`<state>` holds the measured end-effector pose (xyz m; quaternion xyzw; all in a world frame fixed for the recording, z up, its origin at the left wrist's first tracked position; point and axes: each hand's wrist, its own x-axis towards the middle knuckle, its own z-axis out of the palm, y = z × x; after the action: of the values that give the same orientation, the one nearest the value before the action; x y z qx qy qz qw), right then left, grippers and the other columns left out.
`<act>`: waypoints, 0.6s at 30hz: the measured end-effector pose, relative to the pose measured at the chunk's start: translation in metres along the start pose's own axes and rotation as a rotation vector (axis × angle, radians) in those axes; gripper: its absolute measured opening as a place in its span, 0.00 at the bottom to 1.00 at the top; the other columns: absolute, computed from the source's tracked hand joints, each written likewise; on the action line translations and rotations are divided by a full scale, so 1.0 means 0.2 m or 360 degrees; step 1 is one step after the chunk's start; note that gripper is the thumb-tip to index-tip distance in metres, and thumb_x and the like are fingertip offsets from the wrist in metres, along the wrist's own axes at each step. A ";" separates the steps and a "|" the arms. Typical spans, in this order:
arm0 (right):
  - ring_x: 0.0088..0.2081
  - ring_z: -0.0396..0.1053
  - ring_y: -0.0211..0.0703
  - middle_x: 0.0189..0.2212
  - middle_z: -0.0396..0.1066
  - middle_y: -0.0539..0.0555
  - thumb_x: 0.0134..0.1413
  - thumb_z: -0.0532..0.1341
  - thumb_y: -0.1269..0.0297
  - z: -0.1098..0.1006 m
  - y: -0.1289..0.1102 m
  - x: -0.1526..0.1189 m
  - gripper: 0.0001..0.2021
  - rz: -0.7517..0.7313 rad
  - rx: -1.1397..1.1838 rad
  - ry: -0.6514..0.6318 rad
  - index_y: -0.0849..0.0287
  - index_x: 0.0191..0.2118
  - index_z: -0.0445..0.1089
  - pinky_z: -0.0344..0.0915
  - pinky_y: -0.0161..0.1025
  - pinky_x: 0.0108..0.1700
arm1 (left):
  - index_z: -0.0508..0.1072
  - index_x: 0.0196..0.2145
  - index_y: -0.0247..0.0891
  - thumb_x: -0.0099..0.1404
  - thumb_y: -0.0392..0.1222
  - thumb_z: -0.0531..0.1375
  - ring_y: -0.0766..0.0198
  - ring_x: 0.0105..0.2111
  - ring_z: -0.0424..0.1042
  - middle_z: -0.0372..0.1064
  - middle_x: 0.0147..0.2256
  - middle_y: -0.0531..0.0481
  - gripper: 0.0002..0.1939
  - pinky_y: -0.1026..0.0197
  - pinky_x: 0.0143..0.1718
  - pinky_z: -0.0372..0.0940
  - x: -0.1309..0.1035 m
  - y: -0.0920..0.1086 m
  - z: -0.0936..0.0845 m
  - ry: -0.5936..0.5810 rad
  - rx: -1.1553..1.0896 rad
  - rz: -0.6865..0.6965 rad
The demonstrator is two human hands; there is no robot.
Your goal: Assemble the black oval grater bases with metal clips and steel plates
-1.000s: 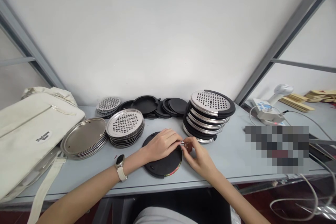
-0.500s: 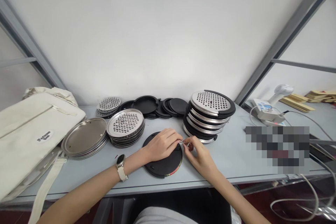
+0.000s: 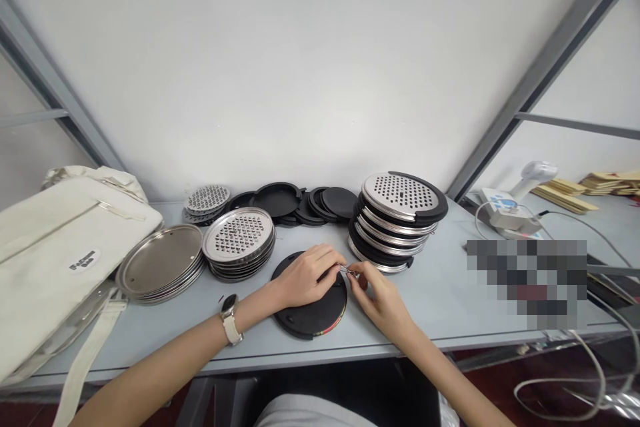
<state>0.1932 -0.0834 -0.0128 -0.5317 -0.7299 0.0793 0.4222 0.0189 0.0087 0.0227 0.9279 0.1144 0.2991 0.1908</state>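
On the grey table lies a round black disc (image 3: 325,310) with a strip of coloured edging at its lower right rim. My left hand (image 3: 311,275) lies over the upper part of this disc, fingers together and curled. Between the fingertips of both hands is a small, thin silvery metal piece (image 3: 346,270), pinched at its two ends; its full shape is hidden. My right hand (image 3: 380,299) is just off the disc's right edge, thumb and index finger closed on that piece.
A stack of perforated metal discs with black rims (image 3: 400,200) stands behind my right hand. Leftward are perforated metal plates (image 3: 240,237), plain metal plates (image 3: 163,260) and a cream bag (image 3: 65,240). Black round parts (image 3: 277,201) line the wall. A power strip (image 3: 505,207) sits right.
Both hands stay almost in place. The fingers of my right hand have shifted slightly around the thin metal piece.
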 end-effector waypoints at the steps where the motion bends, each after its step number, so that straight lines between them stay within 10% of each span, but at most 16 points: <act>1: 0.28 0.63 0.38 0.31 0.64 0.52 0.64 0.50 0.68 0.00 0.00 0.00 0.04 -0.0014 -0.0011 -0.0002 0.57 0.42 0.61 0.62 0.35 0.32 | 0.66 0.41 0.36 0.68 0.33 0.48 0.61 0.39 0.65 0.66 0.37 0.47 0.09 0.58 0.45 0.62 0.00 0.00 0.00 -0.0001 -0.0013 0.0000; 18: 0.31 0.66 0.40 0.33 0.66 0.53 0.64 0.50 0.69 0.01 0.03 -0.02 0.06 -0.0040 -0.0143 -0.0012 0.56 0.45 0.60 0.63 0.36 0.34 | 0.65 0.33 0.37 0.64 0.32 0.51 0.65 0.32 0.63 0.63 0.31 0.51 0.05 0.63 0.37 0.60 0.01 -0.01 0.00 0.0013 -0.0173 -0.0187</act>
<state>0.1966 -0.0845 -0.0188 -0.5407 -0.7409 0.0431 0.3960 0.0205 0.0116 0.0219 0.9067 0.1530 0.2969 0.2575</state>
